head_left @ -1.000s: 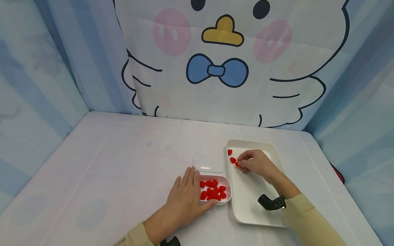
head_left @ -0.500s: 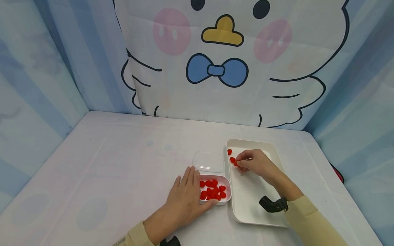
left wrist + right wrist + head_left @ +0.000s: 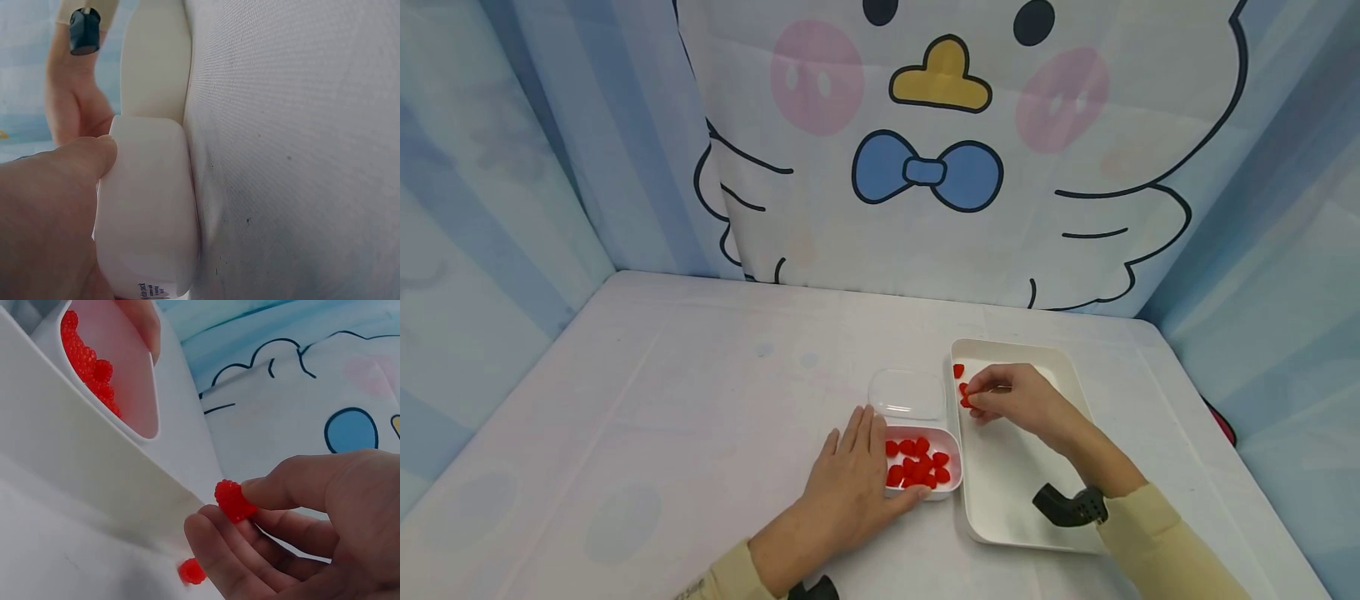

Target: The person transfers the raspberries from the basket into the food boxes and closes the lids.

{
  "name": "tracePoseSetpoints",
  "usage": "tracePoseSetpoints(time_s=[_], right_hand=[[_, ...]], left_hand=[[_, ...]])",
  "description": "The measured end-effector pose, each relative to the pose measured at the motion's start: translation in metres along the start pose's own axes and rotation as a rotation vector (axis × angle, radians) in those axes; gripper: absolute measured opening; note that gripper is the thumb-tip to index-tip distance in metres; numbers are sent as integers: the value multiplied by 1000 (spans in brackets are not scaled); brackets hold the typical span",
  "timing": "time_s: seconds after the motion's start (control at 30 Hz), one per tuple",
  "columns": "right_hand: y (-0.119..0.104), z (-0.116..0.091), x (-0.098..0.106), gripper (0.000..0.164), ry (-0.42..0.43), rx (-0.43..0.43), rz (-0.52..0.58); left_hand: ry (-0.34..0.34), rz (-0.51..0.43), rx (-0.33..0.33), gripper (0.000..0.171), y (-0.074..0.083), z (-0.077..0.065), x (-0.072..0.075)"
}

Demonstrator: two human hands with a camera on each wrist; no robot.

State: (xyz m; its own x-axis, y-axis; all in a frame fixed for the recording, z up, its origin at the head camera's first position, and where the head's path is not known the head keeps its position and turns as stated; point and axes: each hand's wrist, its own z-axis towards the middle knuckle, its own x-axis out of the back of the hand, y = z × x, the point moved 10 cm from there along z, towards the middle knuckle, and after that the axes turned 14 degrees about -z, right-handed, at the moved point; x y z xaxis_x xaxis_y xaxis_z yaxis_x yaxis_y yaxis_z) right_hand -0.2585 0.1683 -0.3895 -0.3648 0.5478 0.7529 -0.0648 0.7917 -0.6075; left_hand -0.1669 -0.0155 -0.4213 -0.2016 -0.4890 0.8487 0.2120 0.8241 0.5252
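Observation:
Between thumb and fingertips my right hand (image 3: 1018,400) pinches a red raspberry (image 3: 234,501) over the left part of a white tray (image 3: 1011,508). Another raspberry (image 3: 192,571) lies on the tray just below those fingers, and one more raspberry (image 3: 958,370) sits near its far left corner. Left of the tray stands a small white box (image 3: 147,206) with several raspberries (image 3: 917,468) inside. My left hand (image 3: 850,492) rests against the box, its straight fingers along the left side and its thumb on the front rim. The pinching fingers partly hide the raspberries beneath them in the head view.
A clear plastic lid (image 3: 908,394) lies directly behind the box. The tray's raised left wall touches or nearly touches the box. A white cloth (image 3: 662,417) covers the table, and patterned curtains (image 3: 490,167) close off the back and sides.
My right hand has shifted slightly left across the tray with the pinched raspberry, nearer the tray's left wall. The left hand and the box have stayed in place.

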Motion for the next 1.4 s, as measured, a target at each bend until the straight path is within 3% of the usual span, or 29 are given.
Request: tracePoseSetpoints(time_s=[0.5,1.4], right_hand=[[-24,-12,-5,23,-19,82,17],[-60,-27,-35,16,-131,266,-36]], left_hand=[[-4,-19,-3,105,0,1,0],[-3,-11,-16,104,0,1,0]])
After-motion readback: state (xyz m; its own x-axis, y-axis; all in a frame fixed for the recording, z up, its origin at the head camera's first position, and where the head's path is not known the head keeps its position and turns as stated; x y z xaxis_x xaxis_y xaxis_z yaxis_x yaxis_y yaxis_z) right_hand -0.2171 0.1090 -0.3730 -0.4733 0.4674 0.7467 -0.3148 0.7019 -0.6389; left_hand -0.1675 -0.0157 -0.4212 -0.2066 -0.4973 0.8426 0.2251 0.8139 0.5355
